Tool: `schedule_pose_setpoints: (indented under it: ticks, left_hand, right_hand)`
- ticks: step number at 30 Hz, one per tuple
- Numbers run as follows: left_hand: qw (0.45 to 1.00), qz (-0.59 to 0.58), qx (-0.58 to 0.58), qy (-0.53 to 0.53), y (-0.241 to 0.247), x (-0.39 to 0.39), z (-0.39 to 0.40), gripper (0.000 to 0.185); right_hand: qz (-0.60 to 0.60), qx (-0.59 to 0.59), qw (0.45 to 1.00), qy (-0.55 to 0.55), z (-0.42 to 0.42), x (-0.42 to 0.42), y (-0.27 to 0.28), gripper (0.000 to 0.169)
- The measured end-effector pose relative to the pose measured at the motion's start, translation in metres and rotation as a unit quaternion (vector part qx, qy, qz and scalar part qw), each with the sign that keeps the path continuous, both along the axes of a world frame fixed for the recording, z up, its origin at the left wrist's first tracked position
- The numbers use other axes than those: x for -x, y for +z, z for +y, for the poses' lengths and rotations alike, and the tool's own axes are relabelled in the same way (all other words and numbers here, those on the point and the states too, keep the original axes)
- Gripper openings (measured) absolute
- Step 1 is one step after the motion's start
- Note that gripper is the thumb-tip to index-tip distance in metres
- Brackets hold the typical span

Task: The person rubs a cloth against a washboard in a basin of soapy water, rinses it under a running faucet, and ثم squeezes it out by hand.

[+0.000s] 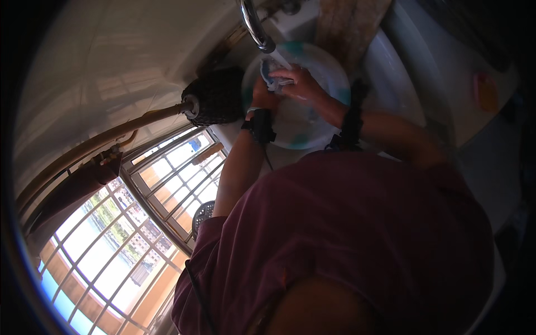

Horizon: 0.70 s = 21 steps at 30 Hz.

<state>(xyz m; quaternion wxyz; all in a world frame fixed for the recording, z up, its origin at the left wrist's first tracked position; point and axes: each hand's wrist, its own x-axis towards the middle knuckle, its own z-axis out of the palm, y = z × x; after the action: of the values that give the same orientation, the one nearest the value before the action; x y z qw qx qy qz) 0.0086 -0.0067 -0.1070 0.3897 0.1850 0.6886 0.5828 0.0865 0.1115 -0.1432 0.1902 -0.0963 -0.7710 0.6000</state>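
Note:
Both hands are over a translucent plastic basin (289, 140) with teal patches on its rim. My left hand (263, 95) grips a wet blue-and-white item, apparently a cloth (274, 85), from the left; its fingers are partly hidden. From the right, the bent fingers of my right hand (305, 86) hold the bunched pale part of it. Above them curves a chrome faucet spout (253, 25), and a stream of water (281, 60) falls from it onto the cloth and fingers. The basin's contents are dim and hard to make out.
The basin stands in a white sink (393, 71), a worn brown board (349, 29) behind it. Left of it is a dark bristly brush-like object (220, 96); a brown pipe (125, 130) runs along the wall. A barred window (113, 247) lies lower left.

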Motion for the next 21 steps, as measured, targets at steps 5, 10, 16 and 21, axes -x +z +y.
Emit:
schedule_pose_setpoints:
  ticks: [5,10,16,21]
  left_hand:
    - [0.995,-0.077,-0.045,0.035,-0.058,-0.01,-0.007,0.053]
    - [0.944,0.245,0.184,-0.125,0.023,-0.02,0.028,0.056]
    - [0.98,0.133,0.143,-0.048,0.034,-0.009,0.022,0.057]
    - [0.998,-0.03,0.05,-0.013,-0.011,0.007,0.0,0.055]
  right_hand:
    - [0.044,-0.138,0.989,-0.023,-0.01,-0.01,0.04,0.037]
    - [-0.094,-0.011,0.995,-0.031,0.041,0.036,-0.021,0.019]
    - [0.017,-0.016,1.0,0.001,0.032,0.028,-0.048,0.033]
    - [0.103,-0.164,0.978,-0.082,-0.023,-0.007,0.04,0.017]
